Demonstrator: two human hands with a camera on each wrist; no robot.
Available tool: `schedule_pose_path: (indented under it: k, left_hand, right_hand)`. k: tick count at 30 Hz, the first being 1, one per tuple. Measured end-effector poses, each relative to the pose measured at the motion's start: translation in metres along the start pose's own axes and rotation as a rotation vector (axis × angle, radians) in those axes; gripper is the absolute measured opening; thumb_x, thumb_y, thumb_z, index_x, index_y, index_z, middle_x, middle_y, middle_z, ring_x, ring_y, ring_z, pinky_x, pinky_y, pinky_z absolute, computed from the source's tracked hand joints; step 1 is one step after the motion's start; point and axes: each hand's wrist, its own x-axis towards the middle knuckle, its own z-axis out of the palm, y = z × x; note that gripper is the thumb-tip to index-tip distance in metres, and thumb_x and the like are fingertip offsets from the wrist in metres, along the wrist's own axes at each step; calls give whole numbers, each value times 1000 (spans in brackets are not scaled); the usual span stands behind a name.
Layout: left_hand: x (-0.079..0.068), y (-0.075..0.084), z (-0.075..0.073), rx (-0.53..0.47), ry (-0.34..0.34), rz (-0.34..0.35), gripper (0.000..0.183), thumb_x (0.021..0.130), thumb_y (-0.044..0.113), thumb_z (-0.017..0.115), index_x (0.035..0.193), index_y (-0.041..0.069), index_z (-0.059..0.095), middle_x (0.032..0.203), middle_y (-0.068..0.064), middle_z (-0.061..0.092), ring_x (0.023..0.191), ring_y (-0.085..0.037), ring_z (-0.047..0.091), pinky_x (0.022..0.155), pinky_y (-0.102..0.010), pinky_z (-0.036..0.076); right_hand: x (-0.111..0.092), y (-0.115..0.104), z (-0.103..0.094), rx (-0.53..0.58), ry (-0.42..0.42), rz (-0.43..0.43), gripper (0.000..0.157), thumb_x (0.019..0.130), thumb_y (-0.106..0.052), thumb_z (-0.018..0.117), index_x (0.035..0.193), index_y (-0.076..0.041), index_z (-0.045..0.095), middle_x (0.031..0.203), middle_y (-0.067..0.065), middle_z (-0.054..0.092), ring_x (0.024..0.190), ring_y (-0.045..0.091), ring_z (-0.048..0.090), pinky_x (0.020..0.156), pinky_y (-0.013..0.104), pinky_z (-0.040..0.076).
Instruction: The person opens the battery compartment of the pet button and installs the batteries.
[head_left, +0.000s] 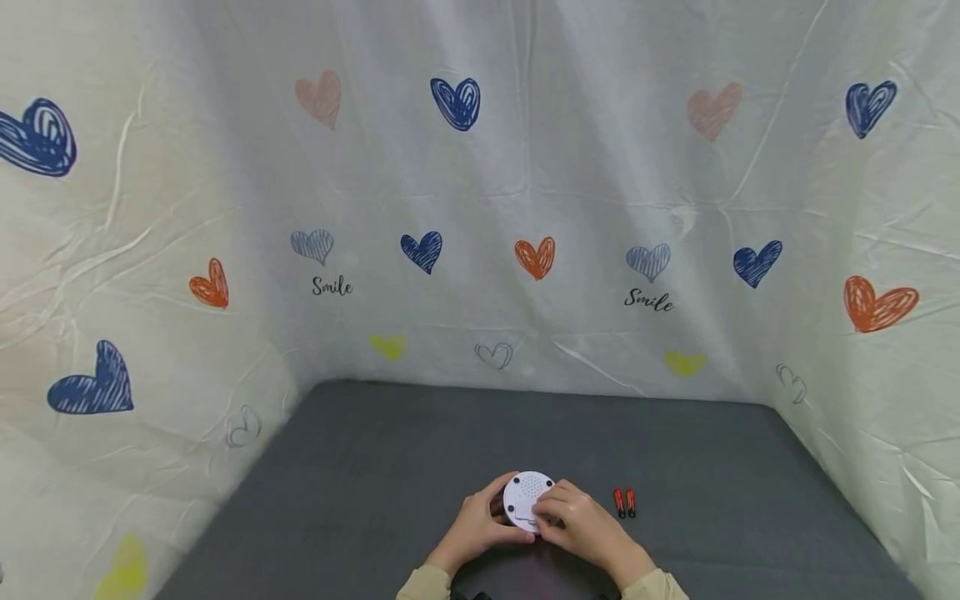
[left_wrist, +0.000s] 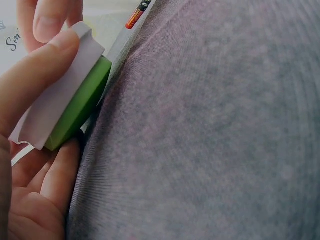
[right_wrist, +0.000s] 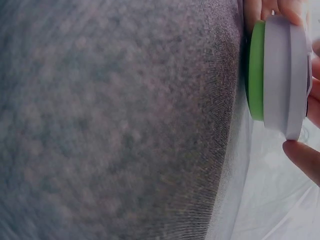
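Thumb and fingers of the bare left hand (head_left: 480, 521) are grasping, in the head view, a round white plastic device (head_left: 525, 498) over the near middle of a dark grey cloth-covered table (head_left: 375, 500). Its flat face, dotted with small holes and dark feet, is pointing up toward the camera. The bare right hand (head_left: 581, 521) is bending its fingers against the lower right of that face (whether they are pinching any part, I cannot tell). Two red-and-black cylindrical batteries (head_left: 619, 500) are lying side by side to the right, black ends pointing toward the person. A white fabric curtain (head_left: 480, 317), printed with colourful hearts, is hanging behind and to both sides; beige sleeves (head_left: 426, 583) are showing.

In the left wrist view, the left thumb is pressing the white rim, a green section (left_wrist: 82, 105) is showing beneath, and the device's long axis is slanting from lower left to upper right. Grey ribbed cloth (left_wrist: 210, 120) is filling much of the view.

In the right wrist view, the device is standing edge-on, long axis nearly vertical, green side facing left, white face right; fingertips are touching its rim above and below.
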Motion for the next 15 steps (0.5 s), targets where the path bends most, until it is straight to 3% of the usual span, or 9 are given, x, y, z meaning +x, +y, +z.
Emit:
schedule_pose_path:
  k: [8,15]
  left_hand:
    - [-1,2,0,-7,0,10,83,64,21,86,136,11,45,130,-13,50,108,-15,56,79,-25,51]
    - [-2,4,0,-15,-1,27,82,65,20,86,136,9,45,130,-15,49,109,-17,55,80,-26,51]
  right_hand:
    - [-3,0,1,30,-45,133,20,75,-19,78,91,-10,72,92,-6,64,86,7,54,75,18,47]
    - [-2,-2,2,7,-36,109,17,75,-17,78,89,-9,72,91,-6,63,86,7,54,75,18,47]
